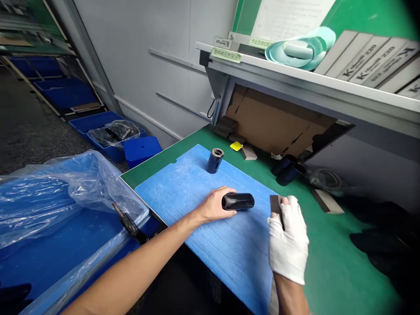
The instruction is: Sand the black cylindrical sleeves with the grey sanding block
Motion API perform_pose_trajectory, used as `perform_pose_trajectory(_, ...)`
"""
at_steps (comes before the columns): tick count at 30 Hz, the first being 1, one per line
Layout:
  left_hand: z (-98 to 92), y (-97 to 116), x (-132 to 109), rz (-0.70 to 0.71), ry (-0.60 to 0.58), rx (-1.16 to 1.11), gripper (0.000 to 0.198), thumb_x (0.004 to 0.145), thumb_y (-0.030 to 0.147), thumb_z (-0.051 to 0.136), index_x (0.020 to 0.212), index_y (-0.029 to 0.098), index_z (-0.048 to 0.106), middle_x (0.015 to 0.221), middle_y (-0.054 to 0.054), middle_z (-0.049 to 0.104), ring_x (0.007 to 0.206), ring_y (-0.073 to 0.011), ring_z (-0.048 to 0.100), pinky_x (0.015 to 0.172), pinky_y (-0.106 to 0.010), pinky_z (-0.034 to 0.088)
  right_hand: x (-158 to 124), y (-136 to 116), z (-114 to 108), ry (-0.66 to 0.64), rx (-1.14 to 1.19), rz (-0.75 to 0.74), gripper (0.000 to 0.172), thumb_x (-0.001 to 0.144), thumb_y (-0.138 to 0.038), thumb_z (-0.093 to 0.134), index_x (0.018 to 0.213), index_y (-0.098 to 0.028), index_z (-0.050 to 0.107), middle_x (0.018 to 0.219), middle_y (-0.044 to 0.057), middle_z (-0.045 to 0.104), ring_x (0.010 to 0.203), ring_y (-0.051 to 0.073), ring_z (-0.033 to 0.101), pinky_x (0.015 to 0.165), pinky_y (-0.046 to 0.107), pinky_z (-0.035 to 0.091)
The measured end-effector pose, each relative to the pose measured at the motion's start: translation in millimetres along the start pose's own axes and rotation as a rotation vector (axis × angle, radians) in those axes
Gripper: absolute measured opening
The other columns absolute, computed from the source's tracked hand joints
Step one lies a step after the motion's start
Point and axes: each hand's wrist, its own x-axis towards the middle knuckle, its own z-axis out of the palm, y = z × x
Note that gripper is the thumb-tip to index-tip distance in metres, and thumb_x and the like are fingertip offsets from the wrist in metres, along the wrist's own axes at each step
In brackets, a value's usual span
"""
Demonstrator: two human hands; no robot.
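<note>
A black metal cylinder (239, 201) lies sideways above the blue mat (170, 192), gripped at its left end by my bare left hand (215, 205). My right hand (288, 240), in a white glove with bare fingertips, pinches a grey-brown sanding block (275, 205) at the mat's right side. The block and the cylinder are apart. Farther back on the mat, a second dark cylinder (215, 161) stands upright, with a hole in its top and a slot in its side.
Dark tubes (290, 173), a loose block (327, 202) and a yellow scrap (236, 146) lie on the green bench (341, 258). Overhead, a shelf (249, 65) carries boxed blocks (370, 61) and a pale-blue roll (302, 48). A plastic-lined blue bin (75, 227) stands left.
</note>
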Motion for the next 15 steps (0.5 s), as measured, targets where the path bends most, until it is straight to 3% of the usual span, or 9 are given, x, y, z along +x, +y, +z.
perform_pose_trajectory(4, 2.1, 16, 3, -0.037, -0.029, -0.009, 0.054, 0.065, 0.031, 0.081, 0.114, 0.019, 0.060, 0.115, -0.006, 0.067, 0.103, -0.0222, 0.065, 0.092, -0.031, 0.050, -13, 0, 6, -0.025, 0.100, 0.039, 0.049, 0.098, -0.029, 0.051, 0.146, -0.022, 0.044, 0.151, 0.009, 0.041, 0.139, 0.027, 0.039, 0.117, 0.052, 0.031)
perform_pose_trajectory(7, 3.9, 36, 6, -0.025, -0.051, 0.153, 0.056, 0.061, 0.033, 0.082, 0.111, 0.021, 0.059, 0.123, -0.007, 0.065, 0.108, -0.0261, 0.063, 0.096, -0.035, 0.048, -19, -10, 4, -0.054, 0.229, 0.191, 0.051, 0.099, -0.036, 0.049, 0.148, -0.025, 0.041, 0.152, 0.006, 0.041, 0.139, 0.025, 0.039, 0.118, 0.051, 0.030)
perform_pose_trajectory(9, 8.1, 47, 7, -0.039, -0.073, 0.228, 0.052, 0.062, 0.033, 0.080, 0.108, 0.022, 0.057, 0.121, -0.007, 0.066, 0.104, -0.0265, 0.065, 0.091, -0.035, 0.050, -23, -17, 3, -0.072, 0.322, 0.294, 0.052, 0.098, -0.039, 0.049, 0.148, -0.027, 0.040, 0.153, 0.005, 0.040, 0.140, 0.025, 0.037, 0.119, 0.049, 0.028)
perform_pose_trajectory(12, 16.9, 52, 8, -0.067, -0.092, 0.184, 0.045, 0.064, 0.030, 0.077, 0.103, 0.022, 0.054, 0.104, -0.002, 0.070, 0.086, -0.0205, 0.067, 0.074, -0.028, 0.051, -30, -25, 11, -0.106, 0.461, 0.319, 0.049, 0.099, -0.037, 0.049, 0.147, -0.030, 0.041, 0.154, 0.002, 0.038, 0.140, 0.023, 0.036, 0.120, 0.048, 0.027)
perform_pose_trajectory(15, 22.6, 47, 5, -0.085, -0.062, 0.129, 0.043, 0.064, 0.027, 0.077, 0.101, 0.021, 0.055, 0.083, 0.003, 0.068, 0.071, -0.0147, 0.062, 0.063, -0.022, 0.047, -38, -28, 22, -0.127, 0.497, 0.208, 0.047, 0.100, -0.030, 0.047, 0.147, -0.032, 0.041, 0.154, 0.001, 0.037, 0.140, 0.023, 0.037, 0.119, 0.050, 0.029)
